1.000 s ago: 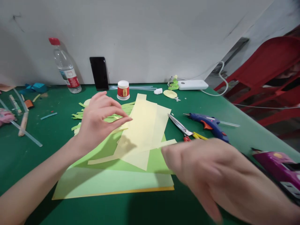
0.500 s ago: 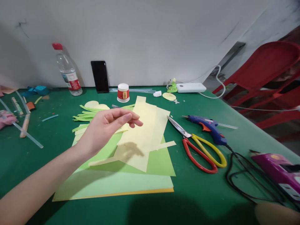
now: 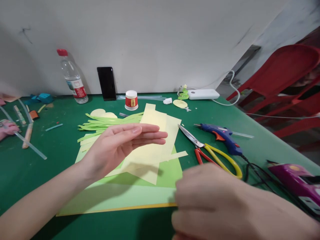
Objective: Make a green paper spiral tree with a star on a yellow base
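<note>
Head view showed the left hand (image 3: pixel 120 143), grip open and empty, hovering just above the yellow paper pieces (image 3: pixel 151 156), which lay lengthwise away from the person on green sheets (image 3: pixel 117 196), while the blurred right hand (image 3: pixel 225 203), grip unreadable, sat at their near edge.

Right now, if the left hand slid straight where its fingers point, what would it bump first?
Probably the scissors: the left hand points right across the pale yellow paper, and the blades lie next in that line. Its height is unclear, so it might pass above them.
</note>
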`<action>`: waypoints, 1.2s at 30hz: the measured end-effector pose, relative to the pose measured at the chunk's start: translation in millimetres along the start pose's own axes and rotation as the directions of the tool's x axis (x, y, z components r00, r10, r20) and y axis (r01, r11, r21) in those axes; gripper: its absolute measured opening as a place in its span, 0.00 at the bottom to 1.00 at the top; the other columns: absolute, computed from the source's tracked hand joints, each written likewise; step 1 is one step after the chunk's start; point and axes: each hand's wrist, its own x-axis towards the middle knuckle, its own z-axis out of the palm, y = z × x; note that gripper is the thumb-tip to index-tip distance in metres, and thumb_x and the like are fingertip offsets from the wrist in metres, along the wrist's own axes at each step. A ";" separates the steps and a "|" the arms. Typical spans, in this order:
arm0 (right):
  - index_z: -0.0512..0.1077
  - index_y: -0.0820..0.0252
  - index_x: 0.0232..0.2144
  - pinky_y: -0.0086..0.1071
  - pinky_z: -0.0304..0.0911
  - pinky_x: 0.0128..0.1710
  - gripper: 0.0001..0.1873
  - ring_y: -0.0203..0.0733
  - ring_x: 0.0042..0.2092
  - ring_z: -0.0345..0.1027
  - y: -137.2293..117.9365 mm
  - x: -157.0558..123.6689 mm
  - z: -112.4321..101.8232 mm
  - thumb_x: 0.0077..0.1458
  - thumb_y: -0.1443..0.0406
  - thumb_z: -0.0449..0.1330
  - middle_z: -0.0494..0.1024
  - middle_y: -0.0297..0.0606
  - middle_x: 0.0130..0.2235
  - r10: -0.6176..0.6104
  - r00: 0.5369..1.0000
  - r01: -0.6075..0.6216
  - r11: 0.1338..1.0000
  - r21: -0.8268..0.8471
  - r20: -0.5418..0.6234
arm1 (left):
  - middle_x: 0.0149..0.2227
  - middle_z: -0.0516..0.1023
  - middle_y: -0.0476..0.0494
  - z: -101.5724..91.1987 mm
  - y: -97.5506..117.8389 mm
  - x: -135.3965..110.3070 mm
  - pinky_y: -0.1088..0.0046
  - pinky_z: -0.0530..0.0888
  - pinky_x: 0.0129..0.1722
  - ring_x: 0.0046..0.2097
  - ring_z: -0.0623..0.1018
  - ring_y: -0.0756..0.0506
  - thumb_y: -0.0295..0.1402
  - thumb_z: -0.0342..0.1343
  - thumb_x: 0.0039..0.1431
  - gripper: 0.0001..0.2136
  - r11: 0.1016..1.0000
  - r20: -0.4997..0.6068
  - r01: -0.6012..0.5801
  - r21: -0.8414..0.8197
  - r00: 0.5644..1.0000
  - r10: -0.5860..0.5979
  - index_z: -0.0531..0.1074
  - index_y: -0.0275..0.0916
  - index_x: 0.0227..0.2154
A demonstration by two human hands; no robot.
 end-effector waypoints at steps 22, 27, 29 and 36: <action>0.78 0.52 0.23 0.23 0.61 0.24 0.03 0.29 0.26 0.65 39.3 32.5 -15.3 0.46 0.64 0.64 0.76 0.30 0.24 0.579 0.816 -0.381 0.548 0.744 -0.009 | 0.47 0.77 0.47 0.7 5.6 -3.4 0.68 0.72 0.47 0.46 0.77 0.44 0.29 0.45 0.61 0.15 0.981 0.095 -0.045 0.188 0.995 0.028 0.75 0.43 0.43; 0.78 0.51 0.24 0.23 0.54 0.18 0.04 0.28 0.22 0.59 31.0 29.5 -17.6 0.46 0.67 0.64 0.72 0.29 0.21 0.535 0.769 -0.322 0.797 0.512 -0.350 | 0.48 0.75 0.47 2.3 8.2 -3.9 0.64 0.73 0.47 0.47 0.77 0.42 0.30 0.44 0.61 0.16 0.975 0.083 -0.053 0.218 0.996 0.036 0.73 0.46 0.45; 0.77 0.52 0.24 0.25 0.49 0.16 0.04 0.27 0.20 0.54 26.4 28.2 -17.7 0.46 0.67 0.63 0.68 0.28 0.18 0.485 0.731 -0.324 0.866 0.381 -0.480 | 0.47 0.76 0.48 3.5 9.2 -4.0 0.63 0.74 0.46 0.46 0.78 0.41 0.30 0.44 0.60 0.16 0.972 0.073 -0.053 0.229 0.997 0.037 0.72 0.47 0.46; 0.77 0.49 0.27 0.27 0.52 0.19 0.07 0.29 0.24 0.58 22.1 24.9 -12.9 0.48 0.68 0.63 0.73 0.28 0.23 0.404 0.654 -0.302 0.915 0.268 -0.639 | 0.48 0.76 0.49 4.8 9.9 -4.0 0.65 0.74 0.46 0.45 0.78 0.42 0.30 0.42 0.61 0.17 0.970 0.081 -0.038 0.239 0.997 0.019 0.70 0.48 0.48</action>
